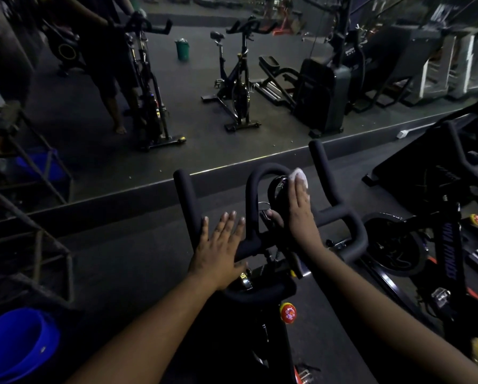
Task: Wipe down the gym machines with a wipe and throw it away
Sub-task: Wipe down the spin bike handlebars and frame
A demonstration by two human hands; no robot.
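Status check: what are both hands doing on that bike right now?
Left hand flat on handlebar. Right hand presses wipe on the centre loop. Nothing in the way.

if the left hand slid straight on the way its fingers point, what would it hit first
Likely nothing close. The left hand lies flat on the handlebar, fingers pointing between the left horn and the centre loop. Beyond looks free until the mirror, though depth is unclear.

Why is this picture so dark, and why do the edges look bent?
Head view: the gym is dimly lit, so the black handlebars nearly merge with the floor; only the white wipe under the right hand and the left hand stand out. The wide-angle lens curves the mirror's base line and stretches the forearms.
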